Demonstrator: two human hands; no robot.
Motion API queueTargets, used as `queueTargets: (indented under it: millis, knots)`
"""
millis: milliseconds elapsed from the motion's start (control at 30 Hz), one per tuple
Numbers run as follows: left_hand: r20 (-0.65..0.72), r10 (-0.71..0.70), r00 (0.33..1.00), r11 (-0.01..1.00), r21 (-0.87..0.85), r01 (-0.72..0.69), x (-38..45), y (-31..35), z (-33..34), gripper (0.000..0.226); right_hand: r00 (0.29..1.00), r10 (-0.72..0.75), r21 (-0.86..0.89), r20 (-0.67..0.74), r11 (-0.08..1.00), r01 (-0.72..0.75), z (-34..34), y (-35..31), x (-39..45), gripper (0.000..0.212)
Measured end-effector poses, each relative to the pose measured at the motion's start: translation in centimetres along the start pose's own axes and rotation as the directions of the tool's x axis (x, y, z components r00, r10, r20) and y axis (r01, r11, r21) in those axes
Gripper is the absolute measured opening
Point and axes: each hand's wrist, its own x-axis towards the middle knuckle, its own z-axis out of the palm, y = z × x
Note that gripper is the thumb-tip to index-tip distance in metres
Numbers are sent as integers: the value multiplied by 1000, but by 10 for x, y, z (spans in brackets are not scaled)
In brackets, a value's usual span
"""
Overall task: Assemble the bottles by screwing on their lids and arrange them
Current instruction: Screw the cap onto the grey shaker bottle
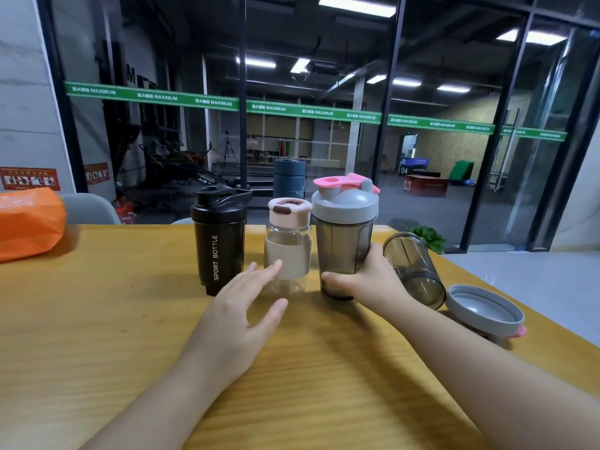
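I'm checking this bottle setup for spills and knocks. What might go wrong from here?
The uncapped bottle lies on its side beside the right hand and may roll toward the table edge. The left hand hovers by the small clear bottle and might nudge it over.

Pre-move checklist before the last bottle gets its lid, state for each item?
1. Three bottles upright in a row with lids on: black bottle, small clear bottle, grey shaker: ok.
2. Right hand free for the next pick: not ok, it grips the grey shaker's base.
3. Left hand free: ok, open, fingers near the small clear bottle.
4. Last bottle upright for capping: not ok, it lies on its side without a lid.
5. Loose lid within sight: ok, lying inside up on the table, beside the lying bottle.
6. Lids screwed tight: cannot tell.
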Motion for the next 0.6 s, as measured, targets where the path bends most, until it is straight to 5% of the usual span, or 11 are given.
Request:
queueTargets:
  millis: [600]
  knots:
    - [57, -5, 998, 1000, -4, 5, -1, -12, 10, 40, 982, 188, 4, -18, 982, -188, 19, 5, 19, 91]
